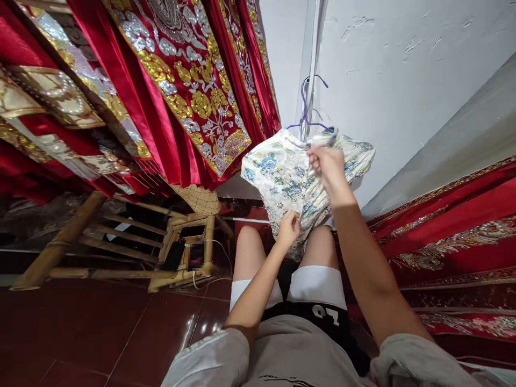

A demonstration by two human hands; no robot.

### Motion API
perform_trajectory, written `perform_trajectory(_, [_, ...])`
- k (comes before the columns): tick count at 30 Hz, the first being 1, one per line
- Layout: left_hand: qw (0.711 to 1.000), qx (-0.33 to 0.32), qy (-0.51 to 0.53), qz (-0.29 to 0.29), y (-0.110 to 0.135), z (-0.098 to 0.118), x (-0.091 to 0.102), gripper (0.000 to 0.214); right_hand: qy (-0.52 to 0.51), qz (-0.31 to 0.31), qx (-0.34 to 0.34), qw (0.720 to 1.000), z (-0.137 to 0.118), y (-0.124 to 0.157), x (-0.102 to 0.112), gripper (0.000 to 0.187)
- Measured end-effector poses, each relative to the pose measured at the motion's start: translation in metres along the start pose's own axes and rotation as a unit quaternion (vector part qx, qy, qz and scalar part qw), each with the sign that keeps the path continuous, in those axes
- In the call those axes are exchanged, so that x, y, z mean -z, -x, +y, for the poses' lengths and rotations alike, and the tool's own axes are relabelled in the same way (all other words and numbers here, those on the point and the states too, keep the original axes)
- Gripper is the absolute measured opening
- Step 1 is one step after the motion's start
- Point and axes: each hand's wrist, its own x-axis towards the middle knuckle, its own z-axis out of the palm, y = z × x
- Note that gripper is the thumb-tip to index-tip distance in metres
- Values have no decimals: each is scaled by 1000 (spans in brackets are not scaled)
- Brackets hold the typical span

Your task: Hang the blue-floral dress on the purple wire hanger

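Note:
A cream garment with blue and green flowers hangs on a purple wire hanger against the white wall. My right hand is closed on the cloth near its top, by the hanger's shoulder. My left hand pinches the garment's lower part, just above my knees. The cloth bunches between the two hands.
Red drapes with gold and silver embroidery hang at the left and more red embroidered cloth lies at the right. A bamboo shelf stands on the dark red tiled floor, with a cable and small items on it.

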Motion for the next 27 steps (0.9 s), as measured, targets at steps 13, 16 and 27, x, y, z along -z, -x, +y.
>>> perform_trajectory(13, [977,-193,-21,87,-155,110,85,27,59,-78,127,987,0,6,-4,28])
perform_trajectory(16, [967,-233,-90,40,-181,126,91,21,93,-62,140,984,12,-3,-4,27])
perform_trajectory(27, [915,140,211,313,-165,30,158,30,42,-51,-2,998,98,52,1,23])
